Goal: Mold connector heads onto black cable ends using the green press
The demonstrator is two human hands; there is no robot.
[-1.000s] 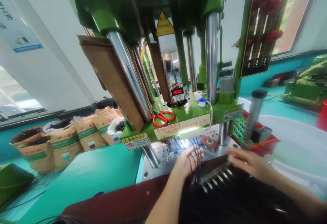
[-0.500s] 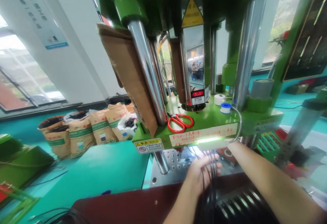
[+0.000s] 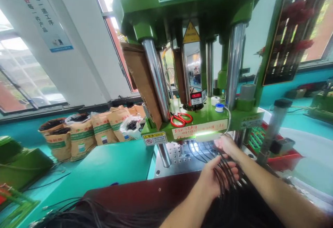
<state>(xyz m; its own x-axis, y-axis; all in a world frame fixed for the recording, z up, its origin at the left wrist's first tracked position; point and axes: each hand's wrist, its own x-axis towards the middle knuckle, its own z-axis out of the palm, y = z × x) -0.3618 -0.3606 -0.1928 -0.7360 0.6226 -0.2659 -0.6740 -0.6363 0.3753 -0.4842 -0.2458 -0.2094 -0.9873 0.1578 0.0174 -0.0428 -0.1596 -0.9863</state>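
thin black flexible cables [image 3: 221,179] run from beneath the green metal press [image 3: 203,117] through the left hand [image 3: 211,181], its grip curled around them; right hand [image 3: 227,145] by the press edge, grip cannot tell — placing looks partway, cables not yet released

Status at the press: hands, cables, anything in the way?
Left hand loosely holding black cables. Right hand by lower edge of green plate, grip unclear. Red-handled scissors on plate, off cables' path.

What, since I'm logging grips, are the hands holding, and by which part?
The left hand loosely holds several black cables partway along their length. Whether the right hand holds anything cannot be told.
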